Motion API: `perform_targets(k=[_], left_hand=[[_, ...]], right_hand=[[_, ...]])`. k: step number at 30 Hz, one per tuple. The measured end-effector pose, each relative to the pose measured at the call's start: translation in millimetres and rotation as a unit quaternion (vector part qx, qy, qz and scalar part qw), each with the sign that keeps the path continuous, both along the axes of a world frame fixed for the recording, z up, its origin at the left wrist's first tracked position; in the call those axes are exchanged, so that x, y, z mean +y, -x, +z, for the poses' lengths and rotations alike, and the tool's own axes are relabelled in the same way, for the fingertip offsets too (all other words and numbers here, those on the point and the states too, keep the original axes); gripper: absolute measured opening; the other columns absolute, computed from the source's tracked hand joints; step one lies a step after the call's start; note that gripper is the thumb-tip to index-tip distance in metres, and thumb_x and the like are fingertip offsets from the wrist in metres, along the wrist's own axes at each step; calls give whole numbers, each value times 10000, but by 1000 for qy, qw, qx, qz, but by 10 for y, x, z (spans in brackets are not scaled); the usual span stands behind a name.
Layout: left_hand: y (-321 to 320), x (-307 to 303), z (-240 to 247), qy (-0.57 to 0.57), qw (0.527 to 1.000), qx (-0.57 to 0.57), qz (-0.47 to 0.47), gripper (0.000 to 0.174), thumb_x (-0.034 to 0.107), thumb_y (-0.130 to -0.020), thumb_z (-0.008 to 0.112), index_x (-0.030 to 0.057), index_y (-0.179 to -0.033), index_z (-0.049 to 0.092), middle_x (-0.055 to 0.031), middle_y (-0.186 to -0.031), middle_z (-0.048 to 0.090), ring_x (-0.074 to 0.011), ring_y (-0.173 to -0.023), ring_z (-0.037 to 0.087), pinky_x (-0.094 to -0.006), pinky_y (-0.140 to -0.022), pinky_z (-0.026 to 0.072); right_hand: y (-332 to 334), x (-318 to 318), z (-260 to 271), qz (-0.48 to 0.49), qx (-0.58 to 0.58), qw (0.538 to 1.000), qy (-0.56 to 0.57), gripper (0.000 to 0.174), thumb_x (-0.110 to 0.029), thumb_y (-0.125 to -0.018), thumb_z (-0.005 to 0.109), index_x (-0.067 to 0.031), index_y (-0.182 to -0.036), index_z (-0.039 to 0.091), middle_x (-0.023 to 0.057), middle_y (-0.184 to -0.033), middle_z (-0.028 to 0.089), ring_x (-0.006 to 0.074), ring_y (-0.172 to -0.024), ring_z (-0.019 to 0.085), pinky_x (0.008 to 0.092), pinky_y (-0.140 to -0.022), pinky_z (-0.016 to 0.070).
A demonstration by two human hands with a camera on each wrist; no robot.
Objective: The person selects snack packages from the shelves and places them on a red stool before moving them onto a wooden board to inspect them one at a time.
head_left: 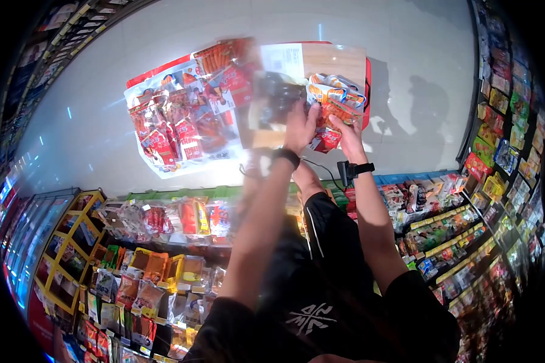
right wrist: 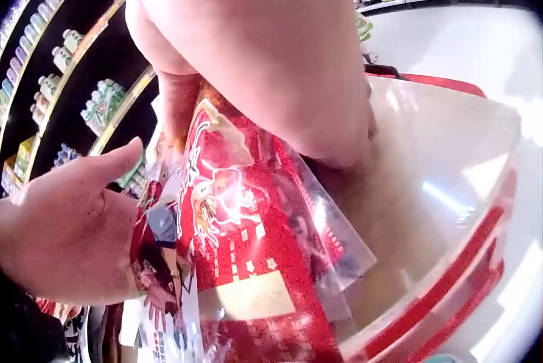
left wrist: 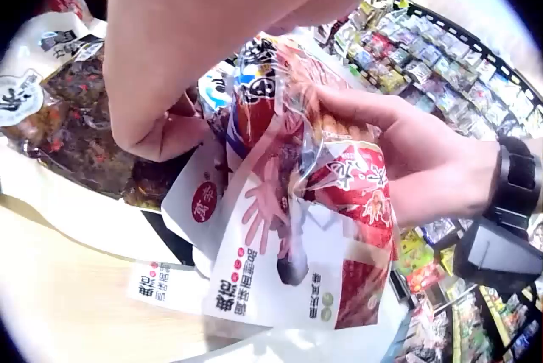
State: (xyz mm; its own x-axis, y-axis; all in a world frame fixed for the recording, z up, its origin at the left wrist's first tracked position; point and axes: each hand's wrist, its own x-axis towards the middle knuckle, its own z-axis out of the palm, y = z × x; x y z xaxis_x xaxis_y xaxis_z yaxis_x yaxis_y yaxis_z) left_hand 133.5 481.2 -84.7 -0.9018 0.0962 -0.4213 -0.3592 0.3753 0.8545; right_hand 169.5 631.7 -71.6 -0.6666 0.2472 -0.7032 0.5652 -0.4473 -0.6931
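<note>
In the head view my right hand (head_left: 350, 138) grips a red snack packet (head_left: 328, 140), its thumb lying across the front. Through the clear part of that packet (left wrist: 344, 130), orange-brown sticks show in the left wrist view. My left hand (head_left: 300, 128) is just left of it, fingers stretched forward between the packet and a dark brown food packet (left wrist: 72, 117). From the right wrist, the left hand (right wrist: 81, 223) shows a straight thumb beside the red packet (right wrist: 242, 236); its other fingers are mostly hidden. White-and-orange packets (head_left: 330, 91) lie just beyond the right hand.
The packets lie on a wood-toned surface (head_left: 333, 57) with a red edge (head_left: 368, 91). Many red snack packets (head_left: 166, 124) are spread on its left side. Stocked shelves (head_left: 145, 284) stand close behind my arms, with more racks (head_left: 505, 133) to the right.
</note>
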Motion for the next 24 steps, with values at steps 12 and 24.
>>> perform_targets(k=[12,24], left_hand=[[-109,33,444,-296,936,-185,42,459,210,-776,775,-9,-1115,555,-36,-800,635,-68,-575,541,-229,-476,439],[-198,91,402,-370,899,-226,66,420,181,-780,776,-26,-1101,600,-60,-933,661,-97,-792,597,-264,-684,507]], right_hand=[[-264,139,167,84,-3,996,-13,406,-37,-799,712,12,-1168,548,97,-1079,644,151,-933,636,281,-810,537],[-313,136,276,105,13,993,-61,373,-35,-788,732,24,-1123,579,81,-1030,660,133,-921,632,267,-792,523]])
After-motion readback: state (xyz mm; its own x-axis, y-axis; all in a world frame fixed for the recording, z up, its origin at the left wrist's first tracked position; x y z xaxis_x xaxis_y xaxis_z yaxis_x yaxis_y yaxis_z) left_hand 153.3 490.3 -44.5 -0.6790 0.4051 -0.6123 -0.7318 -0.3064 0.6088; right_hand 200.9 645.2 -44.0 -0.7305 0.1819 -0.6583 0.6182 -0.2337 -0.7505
